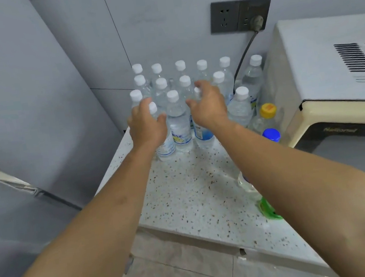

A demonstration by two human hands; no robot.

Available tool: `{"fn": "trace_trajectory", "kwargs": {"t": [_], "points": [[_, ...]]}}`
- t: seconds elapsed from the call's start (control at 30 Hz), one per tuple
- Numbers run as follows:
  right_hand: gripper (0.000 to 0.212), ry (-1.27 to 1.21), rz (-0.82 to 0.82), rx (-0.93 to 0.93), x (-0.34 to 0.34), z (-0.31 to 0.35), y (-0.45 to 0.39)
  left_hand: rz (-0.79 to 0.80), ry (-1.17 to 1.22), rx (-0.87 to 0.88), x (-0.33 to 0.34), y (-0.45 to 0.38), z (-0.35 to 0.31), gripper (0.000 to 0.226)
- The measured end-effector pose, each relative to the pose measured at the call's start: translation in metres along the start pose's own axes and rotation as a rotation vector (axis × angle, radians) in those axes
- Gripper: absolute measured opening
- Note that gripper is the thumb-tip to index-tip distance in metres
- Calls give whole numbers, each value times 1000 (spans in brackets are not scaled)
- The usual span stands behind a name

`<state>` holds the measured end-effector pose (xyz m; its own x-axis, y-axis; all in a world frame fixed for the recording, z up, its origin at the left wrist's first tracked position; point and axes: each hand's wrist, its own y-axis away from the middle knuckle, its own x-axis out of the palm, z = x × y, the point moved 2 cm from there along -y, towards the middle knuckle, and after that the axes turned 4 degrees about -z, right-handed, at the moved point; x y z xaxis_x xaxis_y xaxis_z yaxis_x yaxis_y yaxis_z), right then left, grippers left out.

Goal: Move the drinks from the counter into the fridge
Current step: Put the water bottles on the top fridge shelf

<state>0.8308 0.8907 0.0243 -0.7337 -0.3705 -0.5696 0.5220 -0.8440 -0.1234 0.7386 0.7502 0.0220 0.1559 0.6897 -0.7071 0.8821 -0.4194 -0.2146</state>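
Several clear water bottles with white caps (175, 116) stand bunched at the back of the speckled counter (191, 195). My left hand (147, 125) curls round the neck of the front-left bottle (165, 146), whose cap shows between thumb and fingers. My right hand (208, 107) curls round the top of the front-right bottle (203, 135). Both bottles still stand on the counter. The grey fridge (22, 113) rises just left of the counter.
A cream microwave (332, 86) fills the right side. Beside it stand a yellow-capped bottle (267, 111) and a blue-capped bottle (271, 134). A bottle with a green label (266, 208) is partly hidden under my right forearm. A plug and cord (244, 53) hang from the wall socket.
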Motion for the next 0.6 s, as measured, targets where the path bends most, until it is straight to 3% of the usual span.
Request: {"fn": "trace_trajectory", "kwargs": {"t": [0.17,0.33,0.6], "points": [[27,-30,-45,-26,2,-12,15,-43,64,67,-1,14,7,27],[18,-165,-110,-11,-1,-26,44,55,345,-102,5,44,22,20],[18,-278,-84,-83,-18,-40,94,-33,482,-76,-8,78,35,26]]}}
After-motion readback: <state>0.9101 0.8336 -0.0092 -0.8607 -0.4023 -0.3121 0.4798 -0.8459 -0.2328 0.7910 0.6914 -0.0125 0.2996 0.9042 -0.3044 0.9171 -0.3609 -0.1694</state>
